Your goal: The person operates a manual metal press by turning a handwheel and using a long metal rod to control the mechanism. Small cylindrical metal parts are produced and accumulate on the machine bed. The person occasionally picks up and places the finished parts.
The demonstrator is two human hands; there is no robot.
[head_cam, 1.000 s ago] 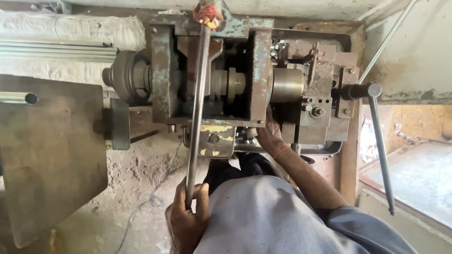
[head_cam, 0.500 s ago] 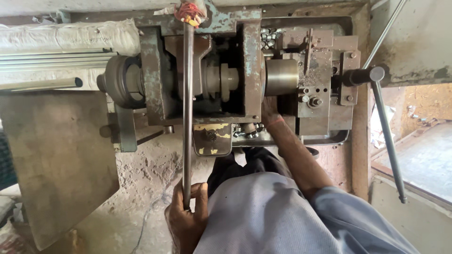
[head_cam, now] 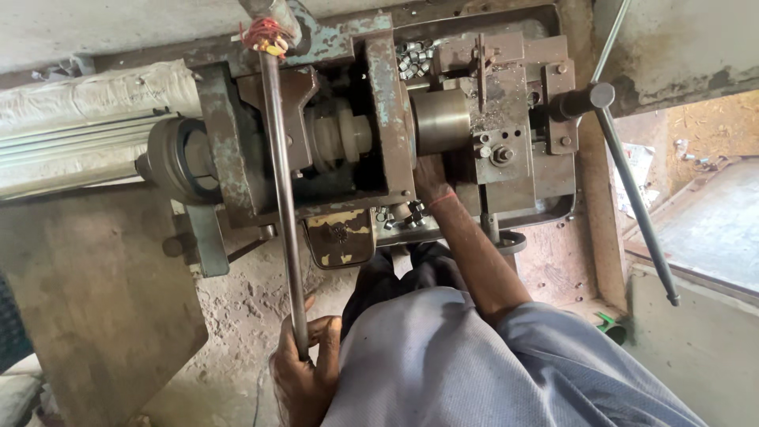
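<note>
Old metal machine (head_cam: pixel 379 150), worn blue-grey paint, rust and grime, filling upper middle of the head view; heavy frame around a central shaft with pale collars, pulley-like drum at its left end. Concrete floor (head_cam: pixel 253 292) beneath, dusty and pitted. Flat steel plate (head_cam: pixel 87 308) at lower left, leaning out over the floor. White padded bundle (head_cam: pixel 103 95) at upper left, ribbed metal strip just below it.

Blue-grey sleeve and shoulder across bottom right.

Long steel lever rod (head_cam: pixel 283 205) running from top of machine down to lower middle, slightly tilted; upper end wound with red and yellow thread (head_cam: pixel 265 35). Left hand (head_cam: pixel 304 372) wrapped tight around the rod's lower end, fingers curled shut on it, thumb side up.

Second handle bar (head_cam: pixel 632 190) at right, dark knob at its top, slanting down and right, well apart from either hand.

Smooth steel cylinder (head_cam: pixel 441 120) right of the central frame. Right hand (head_cam: pixel 431 178) reaching in just below that cylinder, red band at wrist; fingers hidden in the machine's shadow, so grip wide or narrow cannot be told, nor what is touched.

Heap of small steel nuts (head_cam: pixel 415 57) in the tray at top of machine; a few more nuts near the yellow-painted plate (head_cam: pixel 340 237) beside the right wrist.
</note>
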